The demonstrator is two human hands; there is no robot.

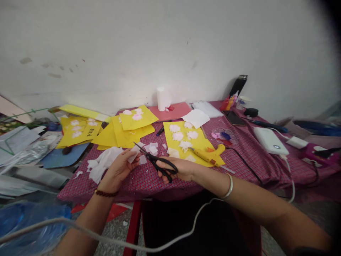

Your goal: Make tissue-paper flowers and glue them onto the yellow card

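My right hand (179, 169) grips black-handled scissors (156, 161), blades parted and pointing up-left. My left hand (120, 168) pinches a small white piece of tissue paper (133, 155) right at the blade tips. Both hands hover over the near edge of a table covered in red checked cloth (149, 181). More white paper scraps (102, 161) lie left of my left hand. A yellow sheet with white and pink paper flowers (183, 140) lies just beyond the scissors. A yellow glue gun (210, 155) rests on its right edge.
Other yellow sheets (125, 129) with flowers lie at the back left. A white roll (162, 99), a pink folder (173, 112), a phone (233, 117), a white power bank (270, 140) and paint bottles (229, 102) stand further back. A white cable (165, 245) crosses in front.
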